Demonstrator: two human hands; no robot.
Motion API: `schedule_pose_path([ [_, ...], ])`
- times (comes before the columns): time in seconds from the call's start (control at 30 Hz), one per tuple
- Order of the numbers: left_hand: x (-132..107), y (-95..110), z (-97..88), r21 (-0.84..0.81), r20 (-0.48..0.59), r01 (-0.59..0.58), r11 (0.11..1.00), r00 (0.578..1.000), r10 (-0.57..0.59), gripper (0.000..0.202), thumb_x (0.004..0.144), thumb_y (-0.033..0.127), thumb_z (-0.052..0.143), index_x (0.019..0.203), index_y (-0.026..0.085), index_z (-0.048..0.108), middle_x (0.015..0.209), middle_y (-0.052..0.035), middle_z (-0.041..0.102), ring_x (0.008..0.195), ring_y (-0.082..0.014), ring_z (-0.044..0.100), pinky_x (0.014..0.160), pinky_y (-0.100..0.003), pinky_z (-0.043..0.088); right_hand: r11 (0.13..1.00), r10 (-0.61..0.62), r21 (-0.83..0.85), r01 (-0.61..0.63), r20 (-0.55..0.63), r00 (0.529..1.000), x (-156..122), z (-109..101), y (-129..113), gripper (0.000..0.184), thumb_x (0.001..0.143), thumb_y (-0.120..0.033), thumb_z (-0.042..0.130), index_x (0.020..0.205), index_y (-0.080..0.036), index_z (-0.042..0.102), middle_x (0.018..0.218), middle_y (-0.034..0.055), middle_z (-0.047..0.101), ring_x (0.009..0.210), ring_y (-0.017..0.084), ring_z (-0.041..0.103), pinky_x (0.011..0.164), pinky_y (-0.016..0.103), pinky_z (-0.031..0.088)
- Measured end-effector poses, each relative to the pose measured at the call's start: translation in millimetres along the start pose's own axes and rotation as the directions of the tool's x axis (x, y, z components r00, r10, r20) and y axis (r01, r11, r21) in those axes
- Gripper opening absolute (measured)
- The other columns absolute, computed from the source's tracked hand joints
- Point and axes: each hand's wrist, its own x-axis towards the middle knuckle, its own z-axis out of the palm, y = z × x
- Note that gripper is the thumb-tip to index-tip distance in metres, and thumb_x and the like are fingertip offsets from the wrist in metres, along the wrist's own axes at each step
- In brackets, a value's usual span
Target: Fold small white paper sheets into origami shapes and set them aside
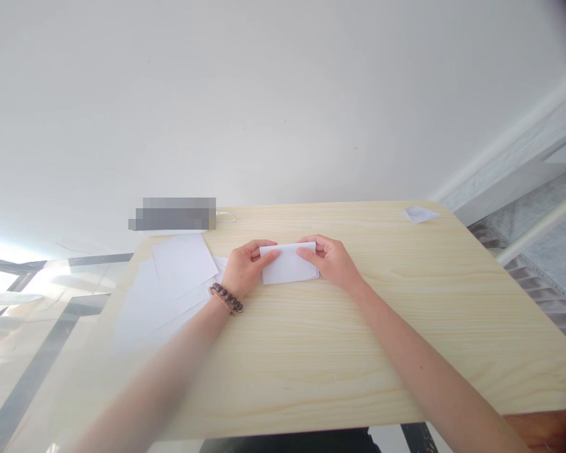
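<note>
Between my two hands is a folded sheet of white paper [288, 267], a small rectangle with its layered edge showing at the lower right corner. My left hand [249, 263] pinches its upper left corner, thumb on the front and fingers behind. On that wrist is a dark beaded bracelet [226, 298]. With thumb in front and fingers behind the top edge, my right hand [331, 258] grips the upper right part. Whether the paper touches the table beneath, I cannot tell.
Several loose white sheets [182, 264] overlap on the left of the wooden table [292, 365]. A small folded paper piece [421, 214] lies near the far right corner. At the back left is a blurred-out object [174, 215]. A white wall [273, 107] stands behind the table.
</note>
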Motion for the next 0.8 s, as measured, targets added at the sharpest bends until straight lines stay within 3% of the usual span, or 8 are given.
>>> schedule_pose_path([
  [0.33,1.4,1.2,-1.0,0.032,-0.069,0.015,0.999,0.998,-0.012,0.04,0.065,0.048,0.063,0.087,0.014,0.065,0.078,-0.0057,0.067,0.07,-0.0161,0.058,0.057,-0.023,0.043,1.0,0.004,-0.004,-0.004,0.016,1.0,-0.6,-1.5,0.6,0.031,0.069,-0.042,0.059,0.088,-0.018,0.06,0.078,0.0037,0.064,0.066,0.015,0.059,0.051,0.023,0.044],
  [0.6,0.6,-0.5,0.0,0.052,-0.113,0.055,0.997,0.992,-0.048,0.041,0.063,0.049,0.064,0.082,0.014,0.065,0.071,-0.0044,0.066,0.061,-0.0144,0.056,0.051,-0.022,0.041,1.0,0.028,-0.008,-0.027,0.055,0.998,-1.9,-3.1,-1.2,0.032,0.069,-0.042,0.059,0.09,-0.018,0.06,0.078,0.0038,0.064,0.067,0.015,0.059,0.052,0.023,0.045],
  [0.8,-0.8,-0.9,-1.3,0.148,-0.047,0.037,0.988,0.998,-0.03,0.042,0.066,0.051,0.06,0.084,0.014,0.065,0.07,-0.0044,0.066,0.058,-0.0143,0.055,0.049,-0.022,0.039,0.992,0.014,-0.13,0.005,0.142,0.99,-2.5,-8.5,-6.7,0.026,0.071,-0.038,0.057,0.085,-0.018,0.063,0.077,0.0026,0.064,0.064,0.014,0.058,0.052,0.023,0.043],
])
